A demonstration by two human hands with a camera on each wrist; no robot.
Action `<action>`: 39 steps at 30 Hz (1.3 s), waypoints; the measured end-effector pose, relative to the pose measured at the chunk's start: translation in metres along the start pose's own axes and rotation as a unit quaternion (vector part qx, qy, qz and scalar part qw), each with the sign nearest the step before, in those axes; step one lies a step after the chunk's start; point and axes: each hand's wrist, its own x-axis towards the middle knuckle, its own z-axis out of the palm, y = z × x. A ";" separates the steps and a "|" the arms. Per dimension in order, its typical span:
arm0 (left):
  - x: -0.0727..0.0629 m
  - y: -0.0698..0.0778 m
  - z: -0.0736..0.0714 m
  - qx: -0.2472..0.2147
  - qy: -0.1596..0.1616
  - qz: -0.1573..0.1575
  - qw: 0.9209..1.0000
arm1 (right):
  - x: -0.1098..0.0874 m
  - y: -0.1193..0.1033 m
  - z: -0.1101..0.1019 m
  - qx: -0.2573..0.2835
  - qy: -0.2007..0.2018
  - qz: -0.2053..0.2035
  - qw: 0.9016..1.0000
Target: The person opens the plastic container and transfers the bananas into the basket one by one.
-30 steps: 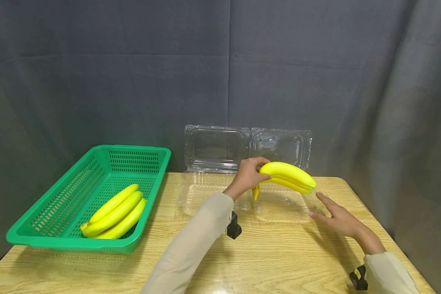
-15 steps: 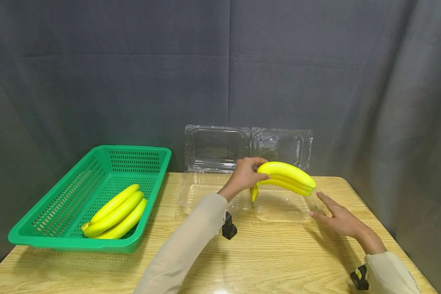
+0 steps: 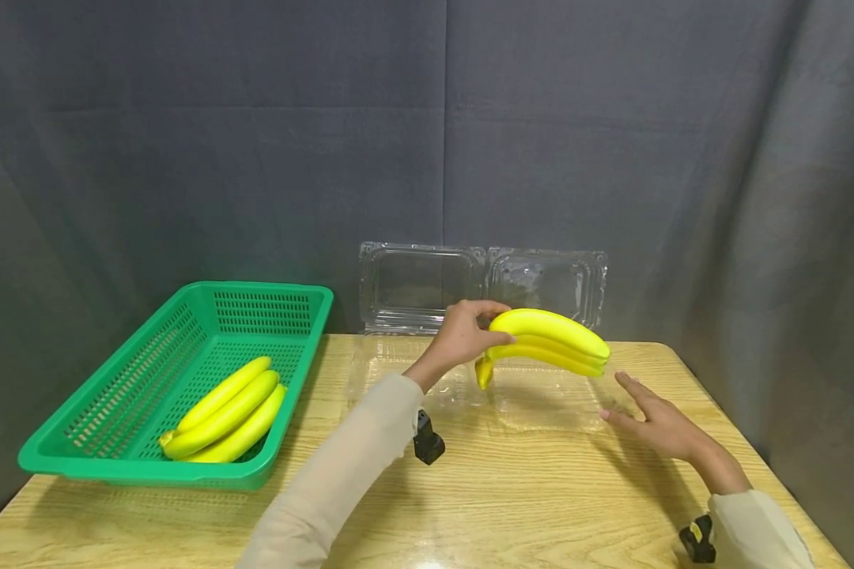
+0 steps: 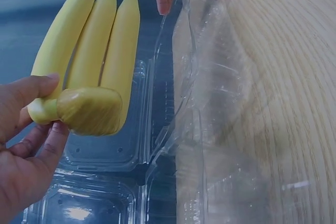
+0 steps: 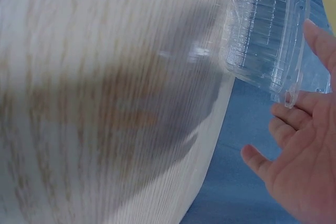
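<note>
My left hand (image 3: pixel 466 336) grips a bunch of three yellow bananas (image 3: pixel 551 340) at its stem end, thumb on the near side. The bunch is held above the right clear plastic clamshell (image 3: pixel 548 415), stem hanging down at the left and tips pointing right. In the left wrist view, the thumb and fingers (image 4: pixel 50 142) pinch one banana beside the thick brown-yellow stem (image 4: pixel 92 111). My right hand (image 3: pixel 658 419) has its fingers spread at the clamshell's right side; in the right wrist view, its fingertips (image 5: pixel 281 113) are right at the clear rim (image 5: pixel 291 95).
A second clamshell (image 3: pixel 398 371) stands directly left, both lids (image 3: pixel 420 276) raised against the grey curtain (image 3: pixel 256 158). On the left of the wooden table (image 3: pixel 512 506), a green basket (image 3: pixel 149 472) holds another bunch of bananas (image 3: pixel 221 415). The table's right edge runs just past my right hand.
My left hand has moved slightly left with the bunch of bananas, and its stem has shifted left too. The right hand stays almost where it was.
</note>
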 end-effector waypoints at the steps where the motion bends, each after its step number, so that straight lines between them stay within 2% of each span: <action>1: -0.001 0.000 -0.002 0.002 -0.001 0.001 1.000 | 0.000 0.000 0.000 0.000 0.000 0.001 1.000; 16: -0.013 0.010 -0.025 0.006 -0.007 0.003 1.000 | 0.001 -0.001 0.000 0.007 0.003 -0.004 1.000; 29: -0.019 0.014 -0.035 0.003 0.011 0.008 1.000 | 0.001 0.001 -0.001 0.005 0.005 -0.006 1.000; 39: -0.030 0.023 -0.046 0.003 0.001 -0.008 1.000 | 0.001 0.000 0.000 0.004 0.000 -0.006 1.000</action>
